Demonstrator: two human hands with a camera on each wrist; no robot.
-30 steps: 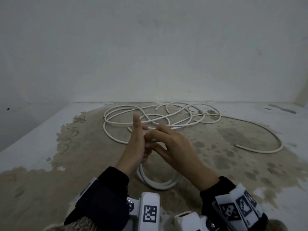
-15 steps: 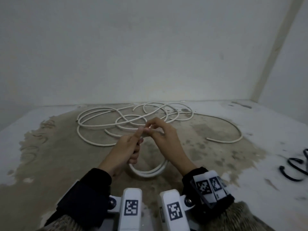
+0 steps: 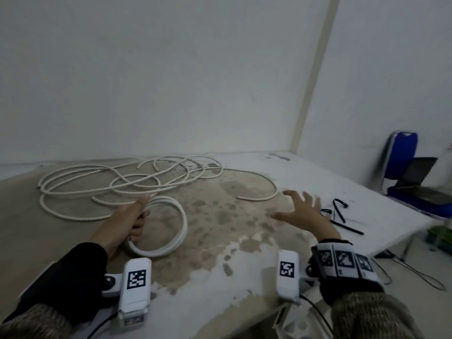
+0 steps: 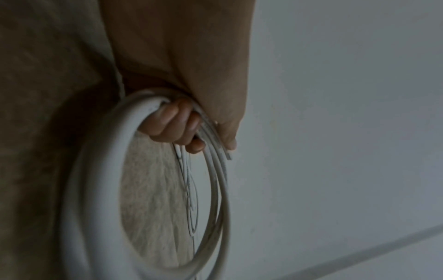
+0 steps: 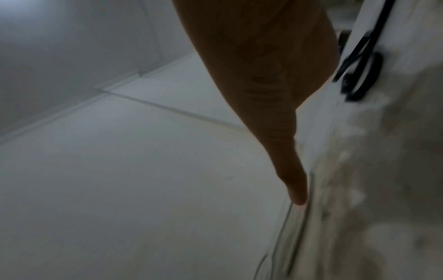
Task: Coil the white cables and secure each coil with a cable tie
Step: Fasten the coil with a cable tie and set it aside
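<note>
A round coil of white plastic cable (image 3: 168, 231) is gripped by the left hand (image 3: 132, 221) above the stained counter (image 3: 232, 241). The right hand (image 3: 303, 214) is spread wide, holding nothing, near black cable ties (image 3: 340, 211).

The right hand (image 3: 302, 212) no longer meets the left at the top of the coil (image 3: 168, 226); it is off the cable, fingers spread, out over the table (image 3: 244, 285) close to the black cable ties (image 3: 338, 215). The left hand (image 3: 133, 220) alone grips the coil now, its thumb laid along the top rather than raised. The head view swings right, bringing a blue chair (image 3: 401, 165) into sight.
</note>
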